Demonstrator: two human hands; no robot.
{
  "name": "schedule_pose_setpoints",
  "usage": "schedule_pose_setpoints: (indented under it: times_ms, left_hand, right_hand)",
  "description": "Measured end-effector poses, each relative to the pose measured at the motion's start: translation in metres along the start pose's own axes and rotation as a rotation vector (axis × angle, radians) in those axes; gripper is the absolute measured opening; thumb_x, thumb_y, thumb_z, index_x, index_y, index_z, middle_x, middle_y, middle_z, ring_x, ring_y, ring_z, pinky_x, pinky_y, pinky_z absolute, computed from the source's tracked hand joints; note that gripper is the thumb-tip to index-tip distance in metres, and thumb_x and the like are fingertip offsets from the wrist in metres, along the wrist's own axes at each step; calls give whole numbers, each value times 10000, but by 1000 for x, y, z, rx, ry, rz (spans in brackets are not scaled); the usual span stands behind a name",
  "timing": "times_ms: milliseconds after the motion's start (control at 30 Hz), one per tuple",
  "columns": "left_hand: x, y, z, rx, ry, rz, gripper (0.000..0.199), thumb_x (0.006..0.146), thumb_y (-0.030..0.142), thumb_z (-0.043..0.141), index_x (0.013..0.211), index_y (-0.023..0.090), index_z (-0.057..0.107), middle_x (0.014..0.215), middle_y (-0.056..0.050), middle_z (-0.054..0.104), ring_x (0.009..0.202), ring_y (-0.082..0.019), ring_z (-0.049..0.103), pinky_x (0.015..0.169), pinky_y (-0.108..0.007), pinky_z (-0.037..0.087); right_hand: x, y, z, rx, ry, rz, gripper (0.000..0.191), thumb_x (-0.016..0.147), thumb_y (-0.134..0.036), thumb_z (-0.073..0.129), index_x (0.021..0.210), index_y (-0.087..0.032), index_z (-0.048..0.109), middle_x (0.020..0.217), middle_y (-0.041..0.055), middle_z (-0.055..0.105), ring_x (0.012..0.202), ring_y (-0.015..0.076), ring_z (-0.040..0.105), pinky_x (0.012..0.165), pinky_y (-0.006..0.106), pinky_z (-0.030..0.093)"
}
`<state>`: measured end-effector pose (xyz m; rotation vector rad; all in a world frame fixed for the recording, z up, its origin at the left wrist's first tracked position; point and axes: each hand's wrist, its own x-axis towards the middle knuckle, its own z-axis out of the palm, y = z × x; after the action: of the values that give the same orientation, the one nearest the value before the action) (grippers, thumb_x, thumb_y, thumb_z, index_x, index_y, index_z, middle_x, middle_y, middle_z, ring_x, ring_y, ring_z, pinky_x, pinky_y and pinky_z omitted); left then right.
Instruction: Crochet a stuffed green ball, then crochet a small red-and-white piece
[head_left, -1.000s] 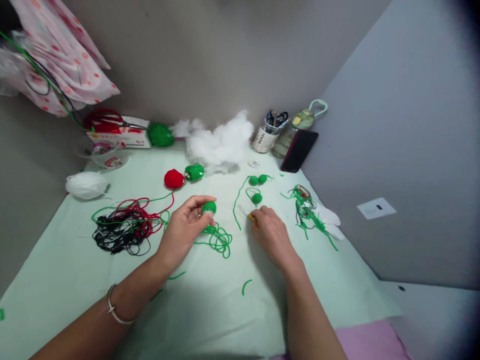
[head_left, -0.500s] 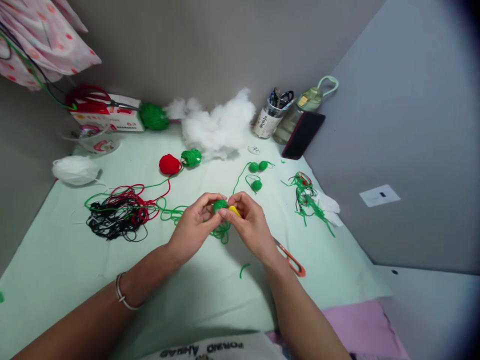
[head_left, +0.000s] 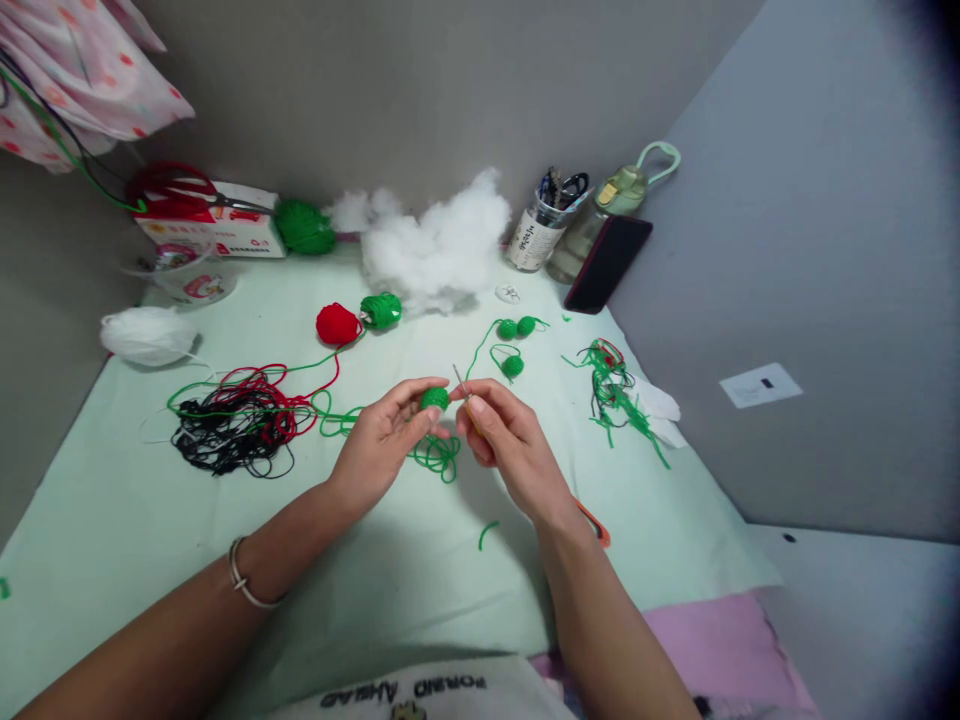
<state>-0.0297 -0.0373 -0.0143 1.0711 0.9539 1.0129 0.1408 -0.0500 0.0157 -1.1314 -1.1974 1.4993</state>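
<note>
Between its thumb and fingers, my left hand pinches a small green crocheted ball. Just to the right, my right hand is closed round a crochet hook, its metal tip pointing up and a bit of yellow handle showing under the thumb. The hook tip stands apart from the ball. Loose green yarn lies in loops on the cloth below the hands. Three small green balls with yarn tails rest beyond my right hand.
A black and red yarn tangle lies left. White stuffing, a red yarn ball and a pen cup stand behind. Right are a phone and yarn scraps. Orange-handled scissors lie partly under my right forearm.
My right hand has moved right, away from the green ball, and the hook now points upright beside it. The yellow handle is mostly covered by the fingers. My left hand still holds the ball.
</note>
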Motion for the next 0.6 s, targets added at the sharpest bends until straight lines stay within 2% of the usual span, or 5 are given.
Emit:
schedule_pose_setpoints:
  times_ms: [167, 367, 600]
  left_hand:
    - [1, 1, -2, 20, 62, 75, 265, 917, 303, 686, 1168, 218, 662, 925, 11, 612, 789, -117, 628, 765, -260, 539]
    - [2, -2, -5, 70, 80, 97, 234, 931, 273, 671, 1160, 227, 666, 979, 0, 619, 859, -121, 596, 807, -259, 492]
    - [1, -6, -5, 111, 91, 130, 264, 928, 291, 673, 1182, 220, 648, 985, -19, 627, 906, -144, 591, 810, -268, 505]
  right_hand:
    - [-6, -2, 0, 0, -111, 121, 232, 968, -386, 595, 907, -178, 676, 507, -72, 523, 449, 66, 397, 466, 219, 291]
    - [-4, -1, 5, -23, -143, 179, 239, 959, -346, 580, 998, -163, 729, 479, -91, 460, 456, 61, 332, 479, 224, 241]
    - [1, 1, 5, 179, -158, 241, 217, 887, -343, 632, 916, -147, 722, 413, -102, 438, 405, 58, 266, 452, 222, 217]
